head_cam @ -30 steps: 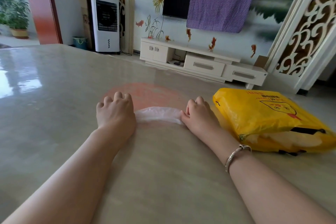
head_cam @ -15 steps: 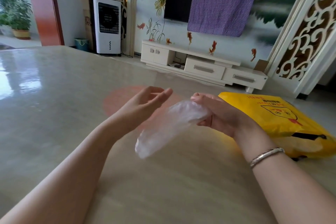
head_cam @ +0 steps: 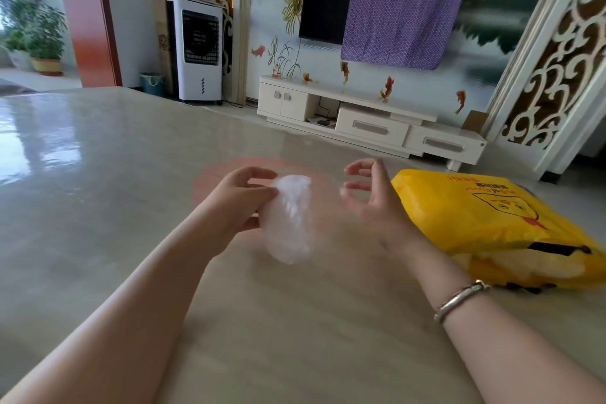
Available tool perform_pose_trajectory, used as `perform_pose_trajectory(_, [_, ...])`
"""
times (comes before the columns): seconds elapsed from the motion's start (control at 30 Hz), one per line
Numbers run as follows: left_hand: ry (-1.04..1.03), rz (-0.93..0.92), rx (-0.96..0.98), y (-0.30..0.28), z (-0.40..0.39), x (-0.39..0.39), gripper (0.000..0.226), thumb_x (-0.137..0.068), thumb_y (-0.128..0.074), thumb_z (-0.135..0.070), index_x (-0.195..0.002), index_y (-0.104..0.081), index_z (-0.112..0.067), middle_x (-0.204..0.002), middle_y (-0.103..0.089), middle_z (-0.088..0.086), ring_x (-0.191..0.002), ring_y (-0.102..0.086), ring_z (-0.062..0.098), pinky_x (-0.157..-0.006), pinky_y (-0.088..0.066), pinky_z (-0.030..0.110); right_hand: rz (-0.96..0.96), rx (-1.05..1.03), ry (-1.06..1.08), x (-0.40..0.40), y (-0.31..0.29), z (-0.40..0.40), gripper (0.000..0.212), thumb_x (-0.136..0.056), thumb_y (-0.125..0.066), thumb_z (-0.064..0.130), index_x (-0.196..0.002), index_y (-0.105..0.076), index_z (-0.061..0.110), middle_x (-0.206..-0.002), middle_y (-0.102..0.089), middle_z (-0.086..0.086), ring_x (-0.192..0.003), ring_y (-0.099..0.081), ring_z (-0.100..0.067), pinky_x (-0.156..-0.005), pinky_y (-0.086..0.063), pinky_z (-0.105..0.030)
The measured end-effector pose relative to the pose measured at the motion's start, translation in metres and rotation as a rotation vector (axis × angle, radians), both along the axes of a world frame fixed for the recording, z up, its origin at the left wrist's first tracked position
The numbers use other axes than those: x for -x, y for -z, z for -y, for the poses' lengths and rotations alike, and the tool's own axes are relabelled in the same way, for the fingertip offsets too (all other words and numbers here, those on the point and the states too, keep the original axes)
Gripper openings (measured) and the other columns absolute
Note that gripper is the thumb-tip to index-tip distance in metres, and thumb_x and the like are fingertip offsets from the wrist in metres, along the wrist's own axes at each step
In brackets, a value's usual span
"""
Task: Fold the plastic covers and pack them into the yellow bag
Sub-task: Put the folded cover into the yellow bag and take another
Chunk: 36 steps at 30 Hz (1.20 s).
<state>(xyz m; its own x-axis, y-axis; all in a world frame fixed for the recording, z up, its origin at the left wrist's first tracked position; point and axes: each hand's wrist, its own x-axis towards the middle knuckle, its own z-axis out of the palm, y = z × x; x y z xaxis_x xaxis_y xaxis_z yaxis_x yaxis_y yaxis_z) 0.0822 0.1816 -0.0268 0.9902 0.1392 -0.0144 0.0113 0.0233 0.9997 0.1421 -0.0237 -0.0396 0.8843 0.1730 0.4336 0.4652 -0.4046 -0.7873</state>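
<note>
Pinched at its top edge by the left hand [head_cam: 242, 203], thumb against fingers: 1 folded cover [head_cam: 290, 220], hanging limp above the table [head_cam: 98, 207], at 9 o'clock from the bag [head_cam: 485, 223]. Just beside the cover at 3 o'clock, apart from it: the right hand [head_cam: 370, 197], fingers loosely spread, holding nothing. Likely featherlight, soft, crinkly and slick, prone to springing open. Best gripped across the folded layers near the top, then fed into the bag's mouth at 5 o'clock, with the right hand free to open it.
</note>
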Motion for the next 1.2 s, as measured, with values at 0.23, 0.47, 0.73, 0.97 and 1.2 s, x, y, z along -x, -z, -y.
perform_pose_trajectory(0.23, [-0.088,-0.020,-0.002,0.007,-0.011,-0.005,0.033,-0.091,-0.053,0.003,-0.121,-0.052,-0.009,-0.099,-0.065,0.012,-0.071,-0.068,0.016,-0.052,-0.056,0.026,0.484,0.559,-0.257,0.016,0.019,-0.020,0.055,-0.076,-0.072,0.023,-0.123,-0.044,0.024,-0.137,-0.042,0.005,-0.118,-0.048,-0.026,-0.104,-0.032,-0.025])
perform_pose_trajectory(0.47, [-0.223,0.127,-0.881,0.029,-0.011,-0.014,0.047,-0.086,-0.056,-0.006,-0.131,-0.047,-0.018,-0.124,-0.053,0.008,-0.109,-0.052,0.029,-0.085,-0.046,0.034,0.532,0.648,-0.337,0.018,0.020,-0.026,0.021,-0.078,-0.068,0.016,-0.093,-0.055,0.023,-0.107,-0.057,0.005,-0.099,-0.051,-0.019,-0.082,-0.047,-0.045])
perform_pose_trajectory(0.73, [-0.153,0.413,-0.881,0.018,-0.010,-0.003,0.031,-0.076,-0.062,0.003,-0.088,-0.064,-0.026,-0.093,-0.055,-0.013,-0.085,-0.052,0.010,-0.067,-0.039,0.016,0.551,0.679,-0.307,0.019,0.019,-0.025,0.017,-0.075,-0.067,0.017,-0.089,-0.058,0.020,-0.097,-0.060,0.005,-0.100,-0.050,-0.018,-0.083,-0.048,-0.042])
perform_pose_trajectory(0.97, [0.032,0.232,-0.808,0.024,-0.010,-0.001,0.024,-0.074,-0.070,-0.005,-0.068,-0.065,-0.028,-0.076,-0.066,-0.010,-0.070,-0.062,0.003,-0.060,-0.044,0.007,0.263,0.413,-0.321,0.023,0.015,-0.030,0.034,-0.070,-0.068,0.008,-0.070,-0.045,0.032,-0.093,-0.060,0.012,-0.097,-0.048,-0.013,-0.084,-0.036,-0.014])
perform_pose_trajectory(1.2, [0.040,0.042,-0.616,0.023,-0.017,-0.008,0.035,-0.094,-0.053,-0.015,-0.062,-0.064,-0.021,-0.069,-0.065,-0.004,-0.072,-0.058,0.018,-0.075,-0.046,0.029,-0.105,0.132,-0.332,0.024,0.013,-0.036,0.019,-0.086,-0.065,0.006,-0.077,-0.050,0.015,-0.066,-0.052,0.007,-0.053,-0.042,-0.001,-0.054,-0.033,-0.014])
